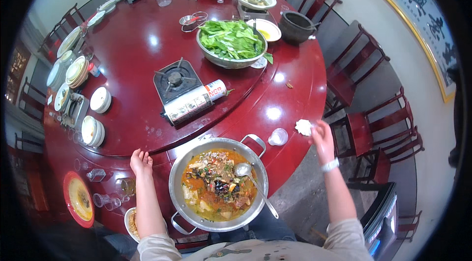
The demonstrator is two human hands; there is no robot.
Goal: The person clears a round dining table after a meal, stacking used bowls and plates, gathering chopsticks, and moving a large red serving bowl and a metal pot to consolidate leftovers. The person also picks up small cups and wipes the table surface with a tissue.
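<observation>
A wide metal pot of reddish stew stands at the table's near edge, right in front of me. A metal ladle rests in it, its handle hanging over the rim. My left hand hovers left of the pot with loosely curled fingers and nothing in them. Out to the right, my right hand has its fingers apart beside a crumpled white tissue; whether they touch it is unclear. A clear plastic cup stands between the pot and that hand.
On the red turntable sit a portable gas stove with its gas canister, and a metal basin of leafy greens. Stacked bowls line the left. A red-rimmed dish is near left; wooden chairs surround the table.
</observation>
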